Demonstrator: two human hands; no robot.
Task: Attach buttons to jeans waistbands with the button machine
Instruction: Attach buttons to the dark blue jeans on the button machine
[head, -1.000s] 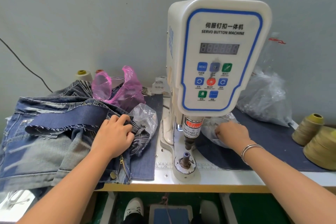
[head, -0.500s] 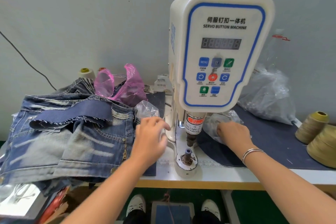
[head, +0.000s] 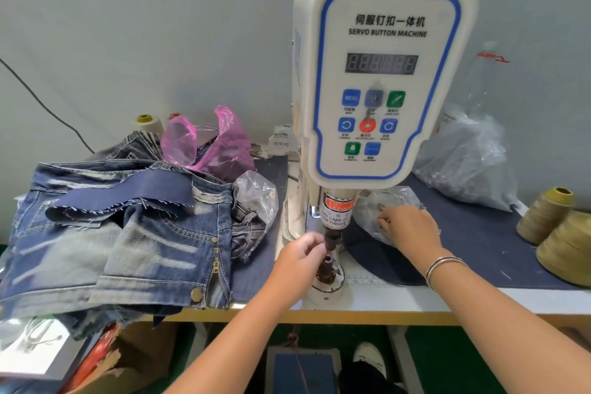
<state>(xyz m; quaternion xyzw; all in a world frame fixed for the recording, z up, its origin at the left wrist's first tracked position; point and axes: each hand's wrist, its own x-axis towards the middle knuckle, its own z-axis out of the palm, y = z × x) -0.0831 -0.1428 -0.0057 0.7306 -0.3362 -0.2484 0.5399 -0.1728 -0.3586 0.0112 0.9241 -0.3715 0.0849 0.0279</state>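
Looking down from the head camera, the only view: a white servo button machine (head: 380, 80) stands on a table (head: 399, 301). A pile of jeans (head: 112, 233) lies at the left of the table, well apart from the machine's press point.

1 second ago the left hand (head: 299, 261) rested on the jeans. It has since left them and crossed to the machine. Its fingertips now pinch together at the gap between the upper punch (head: 331, 240) and the lower die (head: 327, 267). It seems to be seating a small button part there, but the part itself is too small to make out.

The right hand (head: 407, 229) has stayed put, fingers curled into a clear plastic bag (head: 391, 201) just right of the machine, likely feeling for another button piece. Whether it holds one cannot be told.

No waistband is under the punch yet, so this looks like loading before a pair of jeans is brought across.
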